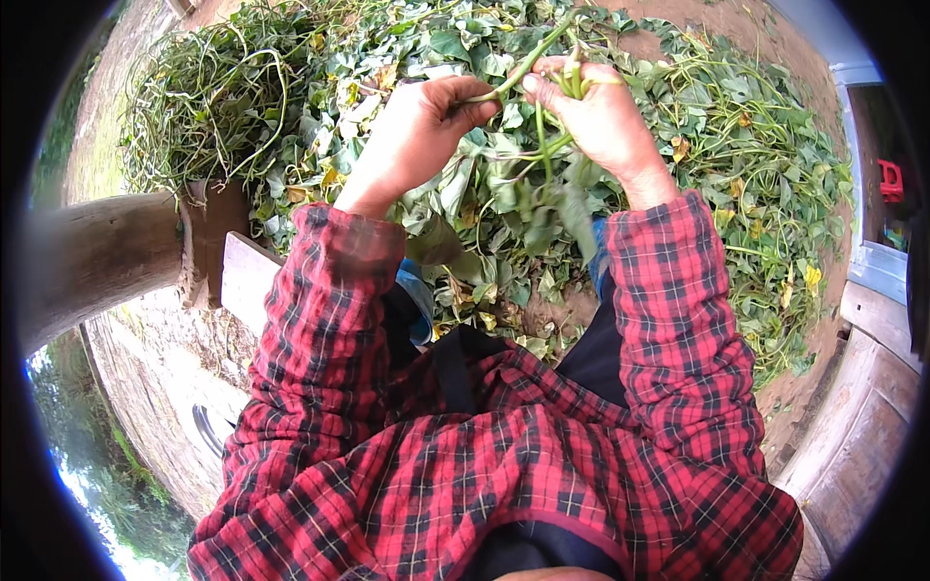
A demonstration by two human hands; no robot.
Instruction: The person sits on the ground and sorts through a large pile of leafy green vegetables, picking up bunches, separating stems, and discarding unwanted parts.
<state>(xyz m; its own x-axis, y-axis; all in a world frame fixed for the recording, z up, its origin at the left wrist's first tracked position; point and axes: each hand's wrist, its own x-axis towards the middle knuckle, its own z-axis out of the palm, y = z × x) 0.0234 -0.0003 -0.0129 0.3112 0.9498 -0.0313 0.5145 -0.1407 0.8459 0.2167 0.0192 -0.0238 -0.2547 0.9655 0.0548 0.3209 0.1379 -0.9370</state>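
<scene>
Between my two hands runs a thick green vine stem [541,52], raised over a spread of cut leafy vines [465,43]. My left hand [414,131] pinches the stem's lower end between thumb and forefinger. A bunch of thinner green stalks [574,80] is gripped in my right hand [599,120], whose fingers also touch the thick stem. Large drooping leaves [508,189] hang below the right hand, partly blurred. Beneath them more green and yellowing leaves cover the ground around my feet.
At the left, a tangled heap of stripped stems [211,102] lies by a wooden post [214,240] and a thick log rail [109,254]. A pale board [247,272] slants beside my left sleeve. A blue-grey door frame [857,167] and wooden boards [850,399] stand at the right.
</scene>
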